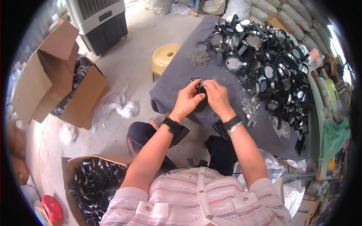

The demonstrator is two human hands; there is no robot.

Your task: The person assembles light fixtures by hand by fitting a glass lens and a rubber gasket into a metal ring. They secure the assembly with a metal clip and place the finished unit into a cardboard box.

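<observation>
My left hand [186, 99] is wrapped round a black handle piece [201, 106], held above the near left edge of the grey cloth-covered table [173, 81]. The fingers of my right hand [218, 98] pinch at the top of that piece, touching it. Whether a small part sits between those fingertips is too small to tell. A heap of black handle pieces with silver rings and round lids [254, 41] covers the far right of the table. Small grey metal clips [199, 58] lie beyond my hands, and more flat grey clips [250, 111] lie right of my right hand.
An open carton [81, 101] stands on the floor at left, below a grey air cooler [100, 22]. A yellow stool [164, 56] touches the table's left side. By my left elbow, another carton [68, 177] holds black handle pieces. White sacks [294, 22] line the back right.
</observation>
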